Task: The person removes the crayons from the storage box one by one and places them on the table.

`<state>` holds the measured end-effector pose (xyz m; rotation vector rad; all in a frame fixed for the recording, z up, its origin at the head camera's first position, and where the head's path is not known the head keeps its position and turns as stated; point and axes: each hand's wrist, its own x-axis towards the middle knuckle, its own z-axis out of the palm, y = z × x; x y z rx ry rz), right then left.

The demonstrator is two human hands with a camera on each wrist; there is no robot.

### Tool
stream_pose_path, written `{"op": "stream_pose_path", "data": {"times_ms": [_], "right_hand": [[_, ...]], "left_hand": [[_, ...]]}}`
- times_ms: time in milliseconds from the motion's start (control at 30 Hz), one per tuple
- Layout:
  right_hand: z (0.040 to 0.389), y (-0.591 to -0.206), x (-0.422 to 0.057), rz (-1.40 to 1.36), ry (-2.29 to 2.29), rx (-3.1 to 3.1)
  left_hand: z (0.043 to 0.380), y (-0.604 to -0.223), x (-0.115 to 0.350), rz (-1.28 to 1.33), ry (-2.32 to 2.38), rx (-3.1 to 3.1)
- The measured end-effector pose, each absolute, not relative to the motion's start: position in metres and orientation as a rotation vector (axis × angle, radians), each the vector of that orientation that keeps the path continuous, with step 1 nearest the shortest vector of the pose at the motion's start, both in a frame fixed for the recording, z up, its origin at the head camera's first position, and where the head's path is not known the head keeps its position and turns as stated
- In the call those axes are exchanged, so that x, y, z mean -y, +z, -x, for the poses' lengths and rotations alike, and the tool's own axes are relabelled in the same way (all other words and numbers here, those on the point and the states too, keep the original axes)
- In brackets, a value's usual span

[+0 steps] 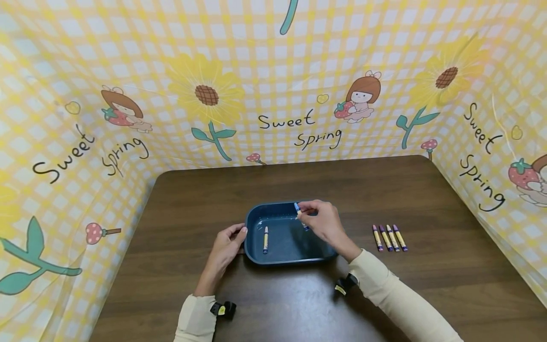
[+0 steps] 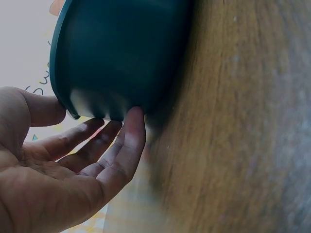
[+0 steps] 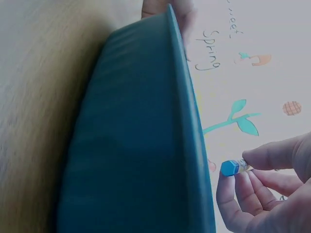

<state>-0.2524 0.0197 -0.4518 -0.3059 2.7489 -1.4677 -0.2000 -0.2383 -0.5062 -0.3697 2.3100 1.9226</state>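
Observation:
A dark blue rectangular tray point(image 1: 290, 261) stands on the wooden table. My left hand point(image 1: 226, 244) grips its left end; in the left wrist view the thumb is at the rim and the fingers point(image 2: 133, 131) lie against the outer wall. Over the tray's right part, my right hand point(image 1: 325, 223) pinches a blue crayon point(image 1: 297, 208) between thumb and fingers. The right wrist view shows the blue end of this crayon point(image 3: 230, 168) above the rim. A pale-tipped crayon point(image 1: 266, 240) with a dark base lies inside the tray, toward its left.
Several crayons point(image 1: 389, 238) in pink and purple tones and one paler one lie in a row on the table point(image 1: 410, 280), right of the tray. A yellow checked cloth point(image 1: 282, 80) with flowers and lettering hangs around the back and sides.

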Motion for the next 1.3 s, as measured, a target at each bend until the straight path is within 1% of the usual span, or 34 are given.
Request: {"op": "stream_pose_path", "data": {"times_ms": [633, 1133, 1300], "right_hand": [[0.255, -0.437, -0.079, 0.212, -1.599, -2.699], [0.253, -0.439, -0.121, 0.025, -1.705, -2.642], [0.254, -0.438, -0.131, 0.01, -1.695, -2.647]], "left_hand": [[0.199, -0.508, 0.237, 0.369, 1.903, -2.3], [0.199, -0.509, 0.241, 0.374, 1.884, -2.332], [0.199, -0.508, 0.241, 0.372, 1.893, -2.322]]}}
